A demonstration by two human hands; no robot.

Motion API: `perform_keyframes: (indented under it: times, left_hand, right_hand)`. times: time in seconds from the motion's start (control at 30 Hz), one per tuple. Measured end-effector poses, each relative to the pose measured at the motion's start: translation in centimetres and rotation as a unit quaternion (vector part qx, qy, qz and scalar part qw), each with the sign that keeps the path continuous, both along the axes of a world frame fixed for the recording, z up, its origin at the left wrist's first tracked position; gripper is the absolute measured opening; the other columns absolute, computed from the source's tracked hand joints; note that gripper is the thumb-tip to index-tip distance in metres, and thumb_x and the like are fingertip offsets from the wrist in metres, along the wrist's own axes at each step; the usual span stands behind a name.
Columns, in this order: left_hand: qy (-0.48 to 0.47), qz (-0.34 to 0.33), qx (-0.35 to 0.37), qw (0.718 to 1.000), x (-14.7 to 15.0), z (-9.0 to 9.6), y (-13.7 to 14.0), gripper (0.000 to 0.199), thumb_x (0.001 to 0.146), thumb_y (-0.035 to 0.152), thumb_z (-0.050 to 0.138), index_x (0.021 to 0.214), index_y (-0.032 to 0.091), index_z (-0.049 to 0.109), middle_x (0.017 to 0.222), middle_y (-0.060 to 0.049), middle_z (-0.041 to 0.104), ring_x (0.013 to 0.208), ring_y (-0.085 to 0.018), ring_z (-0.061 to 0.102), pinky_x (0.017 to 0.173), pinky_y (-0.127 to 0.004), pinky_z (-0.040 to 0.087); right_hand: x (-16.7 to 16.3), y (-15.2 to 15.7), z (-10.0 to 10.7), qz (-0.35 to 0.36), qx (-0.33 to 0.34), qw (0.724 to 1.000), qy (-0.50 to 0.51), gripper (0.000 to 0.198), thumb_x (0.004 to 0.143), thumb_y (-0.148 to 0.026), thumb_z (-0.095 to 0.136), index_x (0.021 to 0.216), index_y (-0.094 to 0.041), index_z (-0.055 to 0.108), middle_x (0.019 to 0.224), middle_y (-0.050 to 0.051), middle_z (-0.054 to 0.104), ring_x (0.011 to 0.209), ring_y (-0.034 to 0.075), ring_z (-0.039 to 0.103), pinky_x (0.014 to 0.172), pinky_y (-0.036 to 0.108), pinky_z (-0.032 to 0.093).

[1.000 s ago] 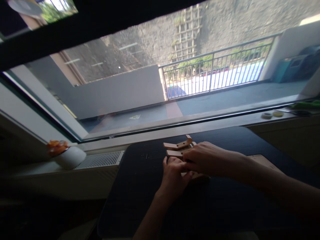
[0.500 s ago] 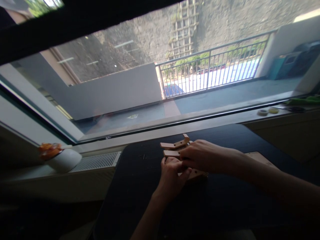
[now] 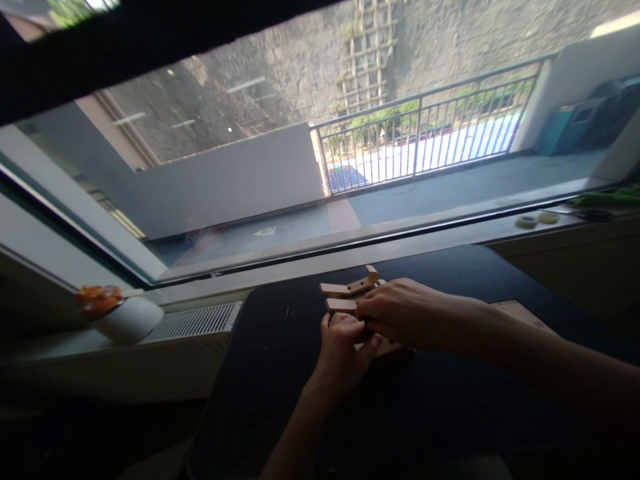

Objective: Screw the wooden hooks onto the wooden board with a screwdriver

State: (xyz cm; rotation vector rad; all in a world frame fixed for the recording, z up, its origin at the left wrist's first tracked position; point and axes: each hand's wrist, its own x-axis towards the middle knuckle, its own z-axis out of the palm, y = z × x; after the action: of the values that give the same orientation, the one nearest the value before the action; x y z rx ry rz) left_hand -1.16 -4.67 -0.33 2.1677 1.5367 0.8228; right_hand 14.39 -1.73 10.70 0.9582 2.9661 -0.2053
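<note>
A small wooden assembly of bent strips with dark holes (image 3: 341,305) rests on the dark table (image 3: 270,387). One angled strip (image 3: 336,289) stands out at its far side and curls up at the right end. My left hand (image 3: 345,350) grips the near part of the assembly, thumb and fingers bent around it. Over the middle of it, my right hand (image 3: 400,310) is closed, its fingertips pinched close to my left fingers. Whatever lies between the right fingertips is hidden.
A flat wooden board (image 3: 523,313) lies on the table beyond my right forearm. Tiny dark bits (image 3: 286,311) are at the table's left. On the windowsill stand a white pot (image 3: 131,320) with orange contents and, at right, tape rolls (image 3: 527,222). A large window is ahead.
My right hand has shifted very slightly left over the wooden assembly. My left hand keeps nearly the same place.
</note>
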Motion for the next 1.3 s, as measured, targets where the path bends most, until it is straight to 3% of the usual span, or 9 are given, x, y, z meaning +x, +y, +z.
perform_keyframes:
  times: [0.23, 0.4, 0.63, 0.9, 1.07, 1.2, 1.3]
  left_hand:
    - [-0.009, -0.013, -0.014, 1.0, 0.1, 0.5, -0.3, 0.015, 0.078, 0.014, 0.066, 0.084, 0.026, 0.072, 0.093, -0.001, 0.073, 0.1, -0.023, 0.06, 0.106, -0.053, 0.029]
    - [-0.008, -0.009, -0.017, 1.0, -0.1, 0.4, -0.2, 0.014, 0.077, 0.013, 0.065, 0.079, 0.026, 0.072, 0.093, 0.0, 0.073, 0.102, -0.023, 0.06, 0.107, -0.052, 0.028]
    - [-0.007, -0.012, -0.019, 1.0, -0.2, 0.1, 0.0, 0.009, 0.078, 0.016, 0.066, 0.074, 0.023, 0.069, 0.09, -0.001, 0.072, 0.101, -0.024, 0.06, 0.107, -0.053, 0.03]
    - [-0.001, -0.006, -0.034, 0.999, -0.1, 0.9, -0.4, 0.015, 0.078, 0.014, 0.065, 0.082, 0.026, 0.072, 0.082, 0.0, 0.069, 0.095, -0.023, 0.061, 0.106, -0.055, 0.029]
    - [-0.008, -0.016, -0.04, 0.999, -0.2, 0.9, -0.5, 0.016, 0.078, 0.014, 0.065, 0.081, 0.027, 0.072, 0.092, 0.0, 0.072, 0.101, -0.023, 0.06, 0.108, -0.054, 0.027]
    - [0.008, -0.01, -0.03, 0.999, -0.3, 0.2, -0.3, 0.012, 0.078, 0.015, 0.065, 0.078, 0.025, 0.071, 0.092, -0.001, 0.071, 0.102, -0.024, 0.059, 0.108, -0.055, 0.027]
    - [0.01, -0.015, -0.024, 1.0, -0.3, -0.2, -0.1, 0.009, 0.078, 0.016, 0.065, 0.078, 0.024, 0.069, 0.085, -0.001, 0.07, 0.096, -0.023, 0.06, 0.107, -0.055, 0.028]
  right_hand:
    - [0.1, 0.1, -0.9, -0.014, 0.02, 1.0, 0.009, 0.014, 0.092, -0.022, 0.056, 0.087, -0.012, 0.066, 0.083, 0.008, 0.069, 0.077, 0.02, 0.066, 0.06, 0.028, 0.036]
    - [0.1, -0.1, -0.8, -0.024, 0.009, 0.999, 0.022, 0.015, 0.091, -0.027, 0.056, 0.088, -0.016, 0.065, 0.081, 0.006, 0.068, 0.072, 0.02, 0.065, 0.055, 0.027, 0.033]
    - [0.1, 0.0, -0.5, -0.001, -0.008, 1.0, -0.001, 0.007, 0.084, -0.011, 0.059, 0.083, -0.016, 0.064, 0.083, 0.006, 0.07, 0.076, 0.019, 0.064, 0.058, 0.026, 0.032]
    - [0.0, 0.3, -1.5, -0.001, 0.049, 0.999, 0.006, 0.014, 0.091, -0.022, 0.057, 0.088, -0.012, 0.066, 0.086, 0.01, 0.071, 0.077, 0.021, 0.066, 0.06, 0.027, 0.035]
    - [-0.1, 0.1, -1.1, -0.014, 0.046, 0.999, 0.019, 0.019, 0.092, -0.028, 0.055, 0.09, -0.014, 0.067, 0.087, 0.01, 0.071, 0.076, 0.022, 0.067, 0.061, 0.027, 0.037]
    - [0.1, -0.1, -0.4, 0.022, 0.02, 1.0, 0.002, 0.009, 0.087, -0.019, 0.06, 0.085, -0.017, 0.068, 0.084, 0.006, 0.072, 0.079, 0.021, 0.066, 0.061, 0.026, 0.035]
    - [0.1, 0.1, -0.4, 0.046, 0.019, 0.999, -0.022, 0.012, 0.082, -0.008, 0.059, 0.08, -0.016, 0.068, 0.079, 0.005, 0.072, 0.076, 0.02, 0.066, 0.057, 0.027, 0.032]
